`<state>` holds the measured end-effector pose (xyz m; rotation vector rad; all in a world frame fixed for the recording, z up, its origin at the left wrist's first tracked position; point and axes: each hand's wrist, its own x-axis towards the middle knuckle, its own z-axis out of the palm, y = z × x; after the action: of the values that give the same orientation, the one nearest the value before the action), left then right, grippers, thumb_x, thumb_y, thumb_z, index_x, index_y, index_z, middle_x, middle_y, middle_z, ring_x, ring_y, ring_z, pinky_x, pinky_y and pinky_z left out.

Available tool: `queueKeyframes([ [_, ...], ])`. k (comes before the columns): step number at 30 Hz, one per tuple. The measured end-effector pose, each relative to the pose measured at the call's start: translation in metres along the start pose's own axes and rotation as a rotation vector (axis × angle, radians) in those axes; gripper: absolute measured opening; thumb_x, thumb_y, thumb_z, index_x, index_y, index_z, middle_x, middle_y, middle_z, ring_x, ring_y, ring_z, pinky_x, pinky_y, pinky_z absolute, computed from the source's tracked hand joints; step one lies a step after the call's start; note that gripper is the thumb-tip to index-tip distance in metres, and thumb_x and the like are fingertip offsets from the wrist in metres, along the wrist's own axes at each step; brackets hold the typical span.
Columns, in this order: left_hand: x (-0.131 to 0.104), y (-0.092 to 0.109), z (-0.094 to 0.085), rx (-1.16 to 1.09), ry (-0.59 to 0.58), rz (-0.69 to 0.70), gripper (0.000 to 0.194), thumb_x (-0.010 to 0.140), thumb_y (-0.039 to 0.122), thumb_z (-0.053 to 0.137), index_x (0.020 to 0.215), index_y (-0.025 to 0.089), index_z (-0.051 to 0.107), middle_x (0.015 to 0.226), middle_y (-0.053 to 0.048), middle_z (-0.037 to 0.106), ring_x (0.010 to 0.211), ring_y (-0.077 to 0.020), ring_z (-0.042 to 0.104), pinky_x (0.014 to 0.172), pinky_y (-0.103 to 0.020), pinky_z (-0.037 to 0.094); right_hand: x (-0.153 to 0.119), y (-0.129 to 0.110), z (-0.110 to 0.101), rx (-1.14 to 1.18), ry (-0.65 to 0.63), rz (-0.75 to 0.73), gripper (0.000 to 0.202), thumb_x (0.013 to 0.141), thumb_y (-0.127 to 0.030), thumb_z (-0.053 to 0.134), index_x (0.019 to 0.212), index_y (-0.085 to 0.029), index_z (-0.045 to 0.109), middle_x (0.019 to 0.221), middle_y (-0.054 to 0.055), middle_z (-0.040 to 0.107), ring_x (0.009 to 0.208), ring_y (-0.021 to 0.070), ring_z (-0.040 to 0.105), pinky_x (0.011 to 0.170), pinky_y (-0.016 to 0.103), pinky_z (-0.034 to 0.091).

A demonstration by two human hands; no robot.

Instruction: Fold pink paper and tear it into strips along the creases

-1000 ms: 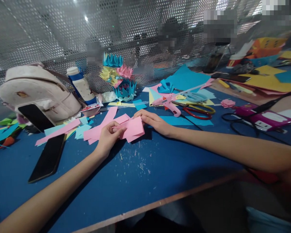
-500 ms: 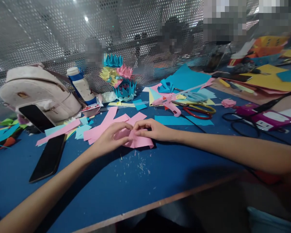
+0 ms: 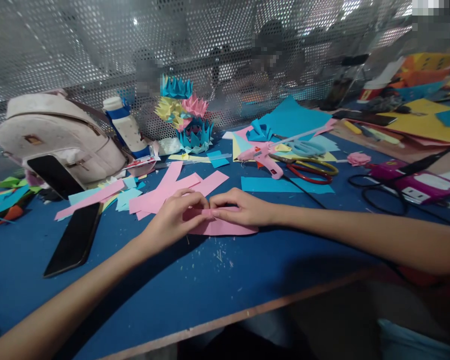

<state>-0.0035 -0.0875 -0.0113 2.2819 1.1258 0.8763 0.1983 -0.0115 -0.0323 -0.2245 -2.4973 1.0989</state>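
A piece of pink paper [image 3: 225,229] is pinched between both my hands above the blue table [image 3: 142,305]. My left hand [image 3: 182,212] closes thumb and fingers on its far edge near the middle. Right beside it, almost touching, my right hand [image 3: 240,207] grips the same edge, thumb towards me. The fingertips cover part of the paper, so any fold there is hidden. Behind my hands lie several loose pink paper strips [image 3: 165,192]. Small paper scraps [image 3: 220,257] dot the table in front.
A black phone [image 3: 73,240] lies left, near a pale backpack [image 3: 56,135] and bottle [image 3: 125,125]. Folded paper flowers [image 3: 195,135] stand at the back. To the right are a pink glue gun [image 3: 262,157], scissors [image 3: 311,170], a blue strip [image 3: 285,185] and a purple power strip [image 3: 412,180].
The pink paper, bent up between my hands before, now spreads flatter and wider towards the right. Both hands have drawn together, thumbs meeting at its far edge. The view has shifted slightly.
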Motion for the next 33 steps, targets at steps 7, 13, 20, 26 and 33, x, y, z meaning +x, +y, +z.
queueKeyframes([
  [7, 0.0006, -0.0012, 0.0043, -0.327, 0.114, -0.261, 0.008, 0.082, 0.023, 0.072, 0.080, 0.017, 0.067, 0.080, 0.000, 0.068, 0.077, -0.0126, 0.061, 0.073, -0.023, 0.047, -0.0001, 0.0034, 0.0000, 0.021, 0.021, -0.028, 0.027, 0.096, -0.033, 0.047, 0.076, -0.015, 0.052, 0.068, -0.003, 0.044, 0.065, 0.0097, 0.041, 0.063, 0.023, 0.032],
  [13, 0.0012, -0.0035, 0.0066, -0.424, 0.137, -0.375, 0.009, 0.077, 0.024, 0.074, 0.075, 0.017, 0.070, 0.075, 0.000, 0.068, 0.074, -0.0124, 0.059, 0.070, -0.023, 0.046, 0.0000, 0.0039, -0.0009, 0.016, 0.018, -0.043, 0.025, 0.095, -0.030, 0.048, 0.075, -0.015, 0.052, 0.069, -0.003, 0.046, 0.065, 0.0099, 0.042, 0.064, 0.023, 0.033],
  [20, -0.0012, -0.0024, 0.0073, -0.471, 0.144, -0.435, 0.011, 0.073, 0.025, 0.076, 0.074, 0.016, 0.070, 0.075, 0.000, 0.068, 0.072, -0.0123, 0.059, 0.070, -0.024, 0.046, 0.0001, 0.0030, -0.0015, 0.015, 0.018, -0.048, 0.024, 0.094, -0.030, 0.048, 0.077, -0.015, 0.055, 0.069, -0.002, 0.048, 0.065, 0.0105, 0.043, 0.064, 0.023, 0.033],
  [26, -0.0003, -0.0011, 0.0077, -0.440, 0.146, -0.425, 0.010, 0.074, 0.026, 0.074, 0.075, 0.016, 0.070, 0.076, -0.001, 0.068, 0.073, -0.0136, 0.060, 0.070, -0.025, 0.047, 0.0004, 0.0028, -0.0010, 0.012, 0.017, -0.040, 0.025, 0.094, -0.031, 0.048, 0.077, -0.015, 0.056, 0.068, -0.002, 0.049, 0.065, 0.0107, 0.043, 0.064, 0.023, 0.034],
  [33, 0.0005, -0.0002, 0.0093, -0.419, 0.154, -0.398, 0.009, 0.076, 0.024, 0.073, 0.074, 0.016, 0.070, 0.074, -0.001, 0.068, 0.071, -0.0132, 0.060, 0.069, -0.025, 0.047, 0.0003, 0.0047, -0.0006, 0.002, 0.018, -0.029, 0.026, 0.094, -0.032, 0.048, 0.077, -0.014, 0.057, 0.069, -0.001, 0.050, 0.065, 0.0108, 0.044, 0.064, 0.023, 0.034],
])
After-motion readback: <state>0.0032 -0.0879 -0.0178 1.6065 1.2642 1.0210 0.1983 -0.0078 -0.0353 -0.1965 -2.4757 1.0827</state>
